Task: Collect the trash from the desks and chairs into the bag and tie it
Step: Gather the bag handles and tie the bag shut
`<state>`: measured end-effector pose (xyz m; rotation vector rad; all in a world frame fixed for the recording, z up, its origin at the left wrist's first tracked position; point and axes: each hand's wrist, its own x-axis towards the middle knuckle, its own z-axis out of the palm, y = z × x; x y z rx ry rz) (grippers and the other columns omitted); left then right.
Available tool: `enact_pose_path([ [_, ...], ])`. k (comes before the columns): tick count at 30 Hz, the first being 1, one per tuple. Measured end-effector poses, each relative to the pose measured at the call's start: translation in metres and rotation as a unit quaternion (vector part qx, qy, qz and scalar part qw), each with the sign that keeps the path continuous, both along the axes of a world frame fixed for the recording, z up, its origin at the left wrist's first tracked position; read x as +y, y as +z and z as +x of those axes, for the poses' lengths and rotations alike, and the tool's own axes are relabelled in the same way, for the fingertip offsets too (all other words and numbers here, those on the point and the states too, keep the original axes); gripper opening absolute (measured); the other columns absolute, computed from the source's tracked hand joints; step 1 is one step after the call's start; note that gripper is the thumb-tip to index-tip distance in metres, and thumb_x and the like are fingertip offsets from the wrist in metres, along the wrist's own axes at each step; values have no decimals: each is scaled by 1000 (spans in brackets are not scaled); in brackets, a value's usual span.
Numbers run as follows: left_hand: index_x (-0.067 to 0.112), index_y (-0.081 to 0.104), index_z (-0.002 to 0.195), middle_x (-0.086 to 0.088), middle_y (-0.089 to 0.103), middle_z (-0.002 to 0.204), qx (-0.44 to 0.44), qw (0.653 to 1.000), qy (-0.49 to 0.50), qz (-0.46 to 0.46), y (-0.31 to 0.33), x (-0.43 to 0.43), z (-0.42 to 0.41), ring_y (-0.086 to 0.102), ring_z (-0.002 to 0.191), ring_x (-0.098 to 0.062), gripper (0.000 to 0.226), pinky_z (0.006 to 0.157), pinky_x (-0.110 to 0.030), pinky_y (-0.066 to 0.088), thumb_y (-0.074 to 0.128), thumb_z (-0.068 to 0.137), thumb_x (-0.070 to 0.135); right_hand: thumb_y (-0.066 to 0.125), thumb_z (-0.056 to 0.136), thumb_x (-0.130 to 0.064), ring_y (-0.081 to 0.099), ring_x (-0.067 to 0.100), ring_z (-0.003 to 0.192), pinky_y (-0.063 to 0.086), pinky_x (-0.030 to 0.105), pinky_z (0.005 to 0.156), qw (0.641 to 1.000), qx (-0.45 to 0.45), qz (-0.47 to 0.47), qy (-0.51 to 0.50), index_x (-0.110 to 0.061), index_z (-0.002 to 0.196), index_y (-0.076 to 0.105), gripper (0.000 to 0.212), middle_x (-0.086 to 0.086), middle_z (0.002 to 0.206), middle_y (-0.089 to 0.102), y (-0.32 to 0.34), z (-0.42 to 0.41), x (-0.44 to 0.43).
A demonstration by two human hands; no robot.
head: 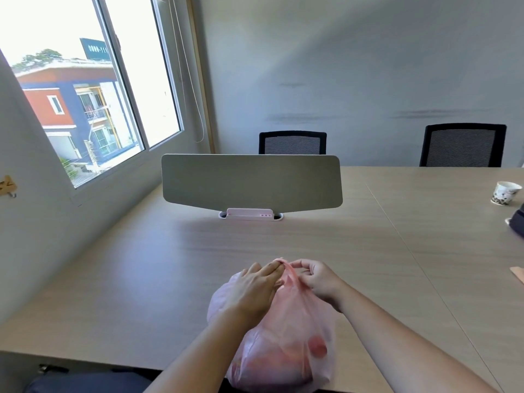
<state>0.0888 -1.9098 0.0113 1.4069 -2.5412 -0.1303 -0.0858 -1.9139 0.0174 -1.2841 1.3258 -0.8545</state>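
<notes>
grey divider panel [251,180] stands upright; patterned cup [506,192] at far right; window [85,95] at left

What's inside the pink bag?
The bag is thin, so blurry reddish lumps show through, with one round red patch low down. What they are cannot be told. The left hand and right hand hold its top gathered, hiding the opening.
</notes>
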Motion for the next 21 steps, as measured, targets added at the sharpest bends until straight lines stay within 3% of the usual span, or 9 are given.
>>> enact_pose_path([
  [2, 29, 32, 141, 22, 21, 152, -13, 1000, 6, -13, 0, 3, -1, 42, 113, -20, 41, 93, -31, 34, 27, 101, 37, 47, 95, -4, 63, 14, 73, 44, 16, 59, 999, -15, 21, 33, -13, 115, 64, 28, 6, 79, 69, 0, -1, -2],
  [5, 29, 23, 145, 22, 12, 155, -22, 999, 3, -34, -1, 7, -6, 41, 113, -20, 45, 93, -31, 32, 26, 101, 34, 50, 96, -19, 41, 7, 48, 26, 19, 43, 997, 36, 49, 56, -28, 107, 66, 22, -4, 67, 62, 2, -3, -5],
  [6, 29, 18, 147, 22, 9, 155, -16, 999, 3, -33, 0, 8, -8, 41, 113, -20, 47, 94, -31, 32, 26, 101, 32, 51, 95, -21, 35, 7, 47, 22, 20, 42, 996, 46, 52, 65, -27, 102, 68, 20, -5, 66, 59, 3, -2, -5],
  [8, 29, 15, 149, 22, 9, 156, -2, 1000, -3, -30, 1, 7, -11, 40, 114, -20, 50, 96, -33, 32, 27, 100, 29, 52, 94, -15, 40, 9, 50, 24, 21, 43, 995, 45, 51, 73, -21, 91, 71, 20, -3, 67, 61, 3, 1, -5],
  [11, 30, 37, 139, 22, 25, 151, 21, 999, -18, -45, 1, 6, -12, 42, 114, -18, 40, 93, -30, 32, 29, 101, 30, 55, 93, -11, 51, 9, 56, 38, 17, 48, 999, 30, 14, 28, -5, 79, 71, 22, 2, 67, 64, 5, 4, -5],
  [14, 20, 65, 111, 14, 59, 126, 191, 981, 28, -16, 4, 6, -12, 47, 114, -15, 29, 93, -31, 35, 38, 100, 22, 52, 94, -14, 39, 8, 50, 30, 17, 42, 998, 59, -22, -25, -11, 69, 64, 28, -2, 59, 50, 9, 3, -7],
  [16, 18, 73, 94, 8, 70, 104, 339, 937, 86, -7, 8, 9, -14, 52, 108, -14, 30, 92, -31, 39, 44, 98, 12, 51, 93, -9, 45, 7, 50, 37, 18, 45, 997, 58, -40, -42, -16, 66, 63, 31, -8, 56, 54, 13, 3, -8],
  [19, 29, 67, 67, 8, 64, 85, 481, 856, 190, 11, 16, 11, -15, 54, 95, -16, 42, 85, -31, 41, 44, 94, 6, 52, 92, -10, 60, 15, 77, 46, 25, 72, 979, 133, -130, -83, -13, 73, 66, 24, -6, 86, 64, 20, 4, -12],
  [21, 27, 57, 60, 6, 58, 77, 487, 839, 230, 78, 20, 7, -14, 53, 84, -19, 43, 79, -33, 39, 41, 96, 12, 51, 91, -15, 59, 19, 89, 47, 33, 82, 957, 206, -175, -107, -20, 70, 63, 25, -5, 98, 58, 21, 4, -15],
])
